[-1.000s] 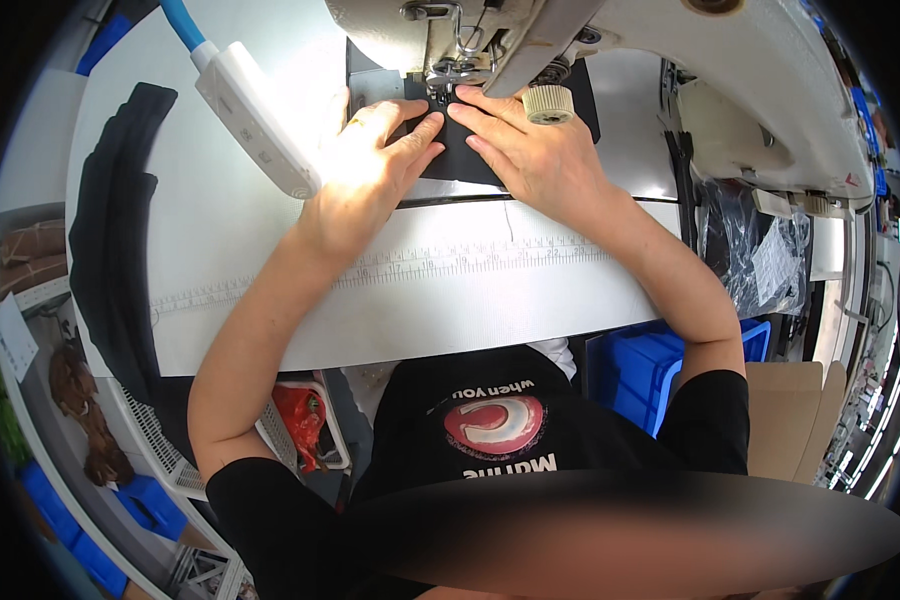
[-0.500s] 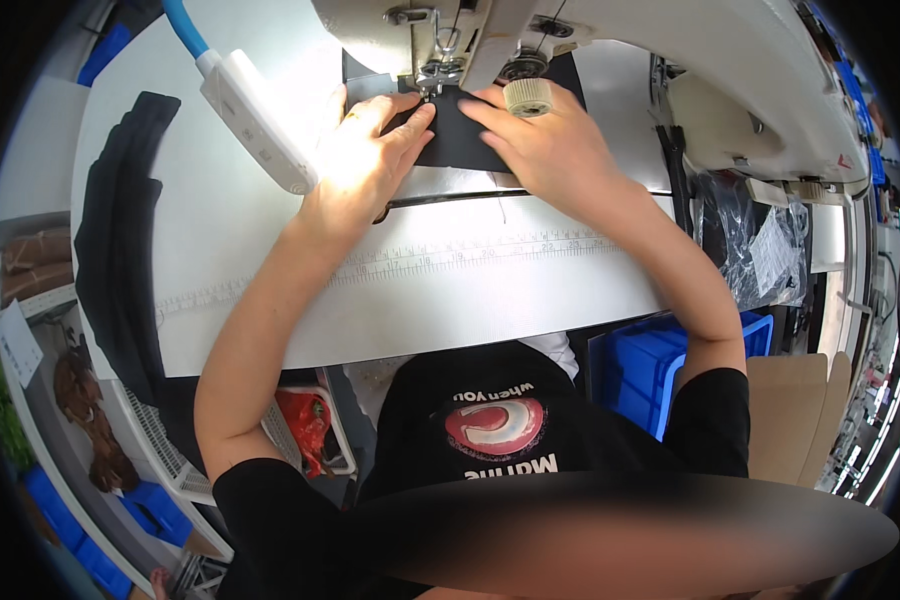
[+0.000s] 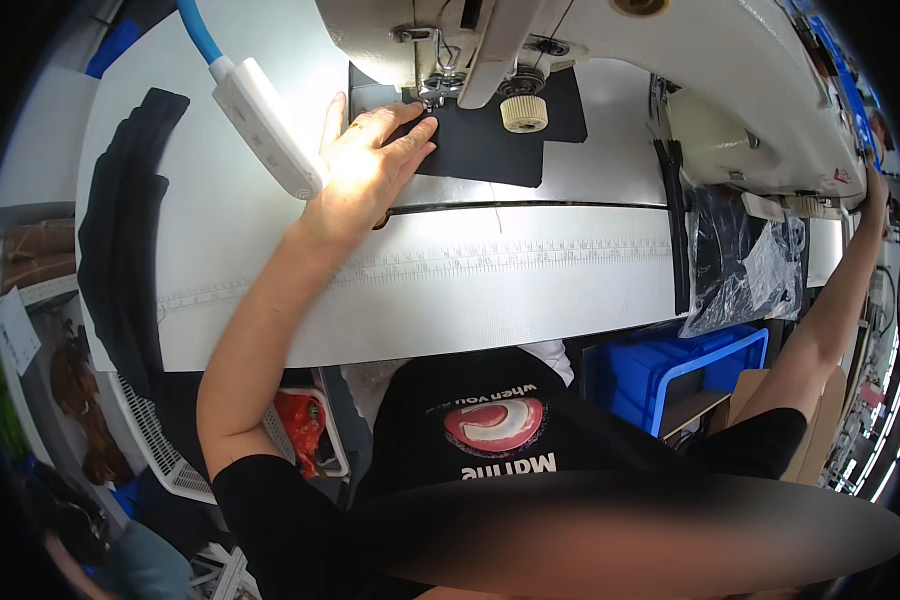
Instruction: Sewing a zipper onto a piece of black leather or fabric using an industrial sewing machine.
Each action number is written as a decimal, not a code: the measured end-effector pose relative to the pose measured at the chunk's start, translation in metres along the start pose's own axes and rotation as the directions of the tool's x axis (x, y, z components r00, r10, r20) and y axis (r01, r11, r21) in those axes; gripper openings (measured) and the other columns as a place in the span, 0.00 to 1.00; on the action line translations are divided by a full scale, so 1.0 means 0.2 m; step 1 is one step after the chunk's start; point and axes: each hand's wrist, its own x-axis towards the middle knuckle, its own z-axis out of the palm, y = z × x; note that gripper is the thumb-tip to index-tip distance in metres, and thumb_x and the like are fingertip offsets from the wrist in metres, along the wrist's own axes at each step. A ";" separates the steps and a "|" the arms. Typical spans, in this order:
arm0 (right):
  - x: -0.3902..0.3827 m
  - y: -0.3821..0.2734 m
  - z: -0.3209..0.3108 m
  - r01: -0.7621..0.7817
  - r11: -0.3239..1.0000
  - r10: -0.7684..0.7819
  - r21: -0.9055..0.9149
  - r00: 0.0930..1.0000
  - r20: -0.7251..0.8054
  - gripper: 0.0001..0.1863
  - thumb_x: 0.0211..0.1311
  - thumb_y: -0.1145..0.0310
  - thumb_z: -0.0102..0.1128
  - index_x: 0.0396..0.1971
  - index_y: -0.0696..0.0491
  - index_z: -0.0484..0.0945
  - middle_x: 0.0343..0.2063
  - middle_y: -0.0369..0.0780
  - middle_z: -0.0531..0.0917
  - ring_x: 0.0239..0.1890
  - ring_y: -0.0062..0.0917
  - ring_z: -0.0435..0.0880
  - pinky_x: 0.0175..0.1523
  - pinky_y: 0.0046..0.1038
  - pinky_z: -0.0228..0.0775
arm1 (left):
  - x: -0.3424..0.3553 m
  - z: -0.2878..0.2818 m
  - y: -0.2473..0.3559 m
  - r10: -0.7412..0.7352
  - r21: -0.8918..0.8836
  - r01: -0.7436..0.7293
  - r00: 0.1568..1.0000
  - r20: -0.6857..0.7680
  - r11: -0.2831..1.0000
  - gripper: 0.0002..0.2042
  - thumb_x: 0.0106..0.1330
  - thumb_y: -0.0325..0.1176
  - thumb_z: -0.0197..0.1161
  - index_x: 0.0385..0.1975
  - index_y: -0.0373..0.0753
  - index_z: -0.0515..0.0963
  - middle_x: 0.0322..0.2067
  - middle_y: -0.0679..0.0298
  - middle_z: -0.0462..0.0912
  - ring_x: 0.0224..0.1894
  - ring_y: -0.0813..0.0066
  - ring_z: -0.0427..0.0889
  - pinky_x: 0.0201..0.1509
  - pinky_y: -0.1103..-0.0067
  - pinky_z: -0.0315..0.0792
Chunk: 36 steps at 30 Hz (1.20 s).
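On the sewing machine's bed lies a piece of black fabric (image 3: 495, 150), its far edge reaching under the presser foot (image 3: 432, 98). My left hand (image 3: 365, 165) rests flat on the fabric's left side, fingers stretched out and their tips close beside the foot. Far to the right, my right arm reaches along the outer end of the white sewing machine (image 3: 730, 80). Only part of my right hand (image 3: 874, 190) shows there, at the machine's end; its fingers are hidden, so what it touches is unclear.
A white lamp (image 3: 270, 135) on a blue tube hangs left of my left hand. Black fabric strips (image 3: 125, 230) drape over the table's left edge. To the right lie a black zipper-like strip (image 3: 675, 230) and a clear plastic bag (image 3: 745, 260), above a blue bin (image 3: 630, 380).
My right hand has left the fabric and swung far right to the machine's end. My left hand has stayed by the presser foot. More of the fabric's right side now shows.
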 end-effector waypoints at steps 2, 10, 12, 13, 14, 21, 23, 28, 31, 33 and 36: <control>-0.28 0.14 0.03 -0.188 0.942 0.208 0.277 0.977 -0.042 0.28 0.68 0.57 0.53 0.58 0.64 0.70 0.50 0.48 0.80 0.49 0.32 0.82 0.54 0.30 0.72 | 0.01 -0.01 0.00 0.017 -0.011 -0.018 1.000 -0.012 1.000 0.14 0.54 0.30 0.70 0.41 0.42 0.85 0.44 0.64 0.83 0.48 0.64 0.78 0.59 0.66 0.65; -0.23 -0.05 0.00 -0.199 0.944 0.246 -0.264 0.956 0.158 0.27 0.75 0.55 0.39 0.61 0.62 0.66 0.55 0.48 0.76 0.57 0.34 0.76 0.57 0.35 0.72 | 0.01 -0.01 0.02 -0.014 -0.042 0.013 1.000 -0.012 0.999 0.14 0.52 0.29 0.71 0.41 0.41 0.85 0.43 0.64 0.83 0.49 0.61 0.77 0.55 0.69 0.69; -0.25 -0.05 0.05 -0.367 0.928 0.372 -0.065 0.921 0.117 0.27 0.74 0.54 0.42 0.61 0.61 0.66 0.52 0.47 0.78 0.54 0.35 0.78 0.57 0.36 0.73 | 0.01 -0.01 0.02 -0.011 -0.032 0.011 1.000 -0.010 0.999 0.14 0.52 0.28 0.71 0.40 0.41 0.85 0.43 0.64 0.83 0.49 0.61 0.77 0.55 0.69 0.69; -0.30 -0.03 0.08 -0.392 0.896 0.408 0.207 0.912 -0.040 0.28 0.73 0.53 0.44 0.61 0.60 0.66 0.50 0.46 0.80 0.51 0.35 0.81 0.56 0.37 0.74 | 0.02 -0.01 0.01 -0.004 -0.025 0.004 1.000 -0.013 1.000 0.14 0.52 0.28 0.71 0.40 0.41 0.85 0.43 0.64 0.83 0.49 0.61 0.77 0.55 0.70 0.69; -0.39 0.02 0.11 -0.152 0.865 0.229 0.477 0.967 -0.107 0.28 0.73 0.55 0.44 0.60 0.62 0.67 0.54 0.46 0.78 0.56 0.37 0.77 0.59 0.38 0.71 | 0.02 -0.01 0.01 -0.003 -0.023 0.003 1.000 -0.012 1.000 0.14 0.52 0.28 0.71 0.40 0.41 0.85 0.43 0.64 0.83 0.49 0.61 0.77 0.55 0.70 0.69; -0.27 0.21 -0.02 -0.431 0.828 0.456 0.360 0.890 0.017 0.27 0.72 0.56 0.46 0.57 0.64 0.68 0.53 0.48 0.77 0.56 0.39 0.77 0.61 0.35 0.69 | 0.02 -0.01 0.00 0.008 -0.040 -0.009 1.000 -0.028 0.999 0.14 0.52 0.28 0.72 0.40 0.41 0.85 0.43 0.63 0.83 0.47 0.61 0.77 0.54 0.70 0.69; -0.19 0.31 -0.03 -0.406 0.796 0.453 0.448 0.891 0.003 0.26 0.70 0.58 0.52 0.54 0.66 0.71 0.50 0.49 0.79 0.51 0.39 0.80 0.58 0.35 0.73 | 0.02 0.00 0.00 0.011 -0.037 -0.012 1.000 -0.022 0.999 0.14 0.52 0.28 0.71 0.40 0.41 0.85 0.43 0.63 0.83 0.45 0.63 0.78 0.55 0.69 0.69; -0.52 0.07 0.08 -0.192 0.862 0.385 0.469 0.850 -0.360 0.18 0.64 0.64 0.59 0.46 0.64 0.77 0.42 0.46 0.82 0.43 0.30 0.82 0.50 0.31 0.77 | 0.01 0.01 -0.01 -0.028 -0.011 0.029 0.999 0.027 1.000 0.13 0.57 0.32 0.69 0.43 0.45 0.84 0.45 0.67 0.83 0.44 0.69 0.82 0.64 0.54 0.59; -1.00 -0.55 0.26 0.506 0.858 -0.450 0.089 0.824 -0.345 0.11 0.64 0.70 0.56 0.38 0.64 0.79 0.36 0.46 0.84 0.32 0.26 0.83 0.37 0.23 0.79 | -0.01 0.02 -0.02 -0.043 0.016 0.042 0.998 0.043 0.999 0.13 0.59 0.34 0.68 0.44 0.46 0.84 0.47 0.69 0.83 0.47 0.71 0.82 0.65 0.47 0.54; -1.38 -0.91 0.52 0.414 0.898 -0.439 0.153 0.871 0.219 0.13 0.65 0.77 0.49 0.46 0.62 0.78 0.46 0.47 0.82 0.51 0.34 0.79 0.58 0.35 0.68 | -0.02 0.04 -0.02 -0.055 0.020 0.054 0.998 0.035 0.998 0.12 0.59 0.35 0.68 0.43 0.47 0.84 0.47 0.69 0.83 0.47 0.71 0.82 0.65 0.47 0.54; -1.64 -1.10 1.09 0.611 0.758 -0.557 0.230 0.421 0.716 0.15 0.68 0.67 0.51 0.50 0.58 0.75 0.54 0.45 0.76 0.59 0.40 0.71 0.61 0.34 0.63 | -0.02 0.08 -0.03 -0.052 0.081 0.051 0.999 0.000 0.995 0.13 0.56 0.39 0.69 0.42 0.50 0.84 0.46 0.71 0.83 0.48 0.73 0.81 0.64 0.48 0.56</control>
